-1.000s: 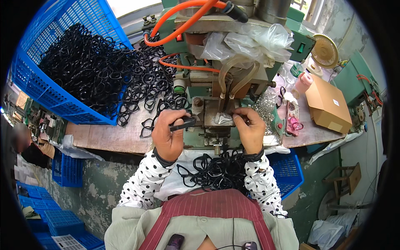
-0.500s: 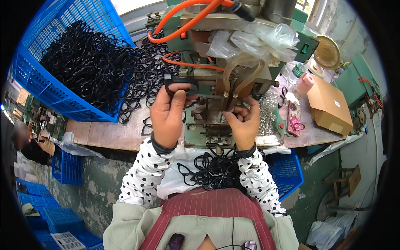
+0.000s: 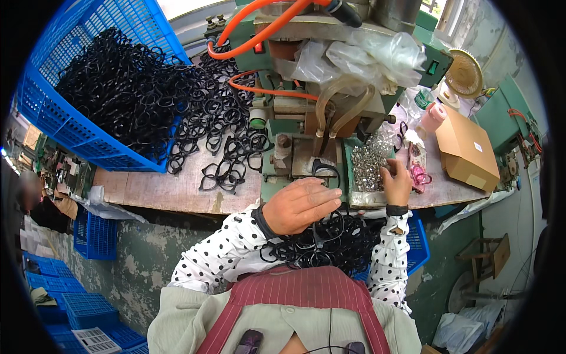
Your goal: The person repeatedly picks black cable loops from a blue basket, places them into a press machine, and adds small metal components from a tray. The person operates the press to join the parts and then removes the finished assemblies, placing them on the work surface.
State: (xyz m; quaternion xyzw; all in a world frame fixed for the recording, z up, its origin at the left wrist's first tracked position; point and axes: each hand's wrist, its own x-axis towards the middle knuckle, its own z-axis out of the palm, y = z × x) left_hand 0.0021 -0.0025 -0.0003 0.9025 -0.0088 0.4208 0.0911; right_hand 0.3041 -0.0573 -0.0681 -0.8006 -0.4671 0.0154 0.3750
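- The left hand (image 3: 300, 206) hangs over the near edge of the tabletop (image 3: 171, 192), fingers loosely curled above the heap of black eyeglass frames (image 3: 324, 245) in the person's lap; I cannot tell whether its grip has closed on one or merely rests on the pile.
- The right hand (image 3: 396, 183) reaches into the tray of small metal parts (image 3: 368, 162) at the right of the green press machine (image 3: 300, 127), fingertips pinched down among the pieces; whether it has one caught is hidden.
- The lap heap is a tangle, so lifting one frame could drag others along and spill them off the knees to the floor.
- The metal pieces are tiny and shiny; a poor pinch could drop one onto the machine bed or over the near edge.
- The loose frames (image 3: 227, 144) spilling from the tilted blue crate (image 3: 65, 118) toward the machine could slide into the work spot.
- Half a second ago both hands were raised at the machine's fixture, holding a frame there; now the left hand is down at the lap and the right hand is over at the tray, and the fixture stands with a frame (image 3: 326, 168) lying by it.
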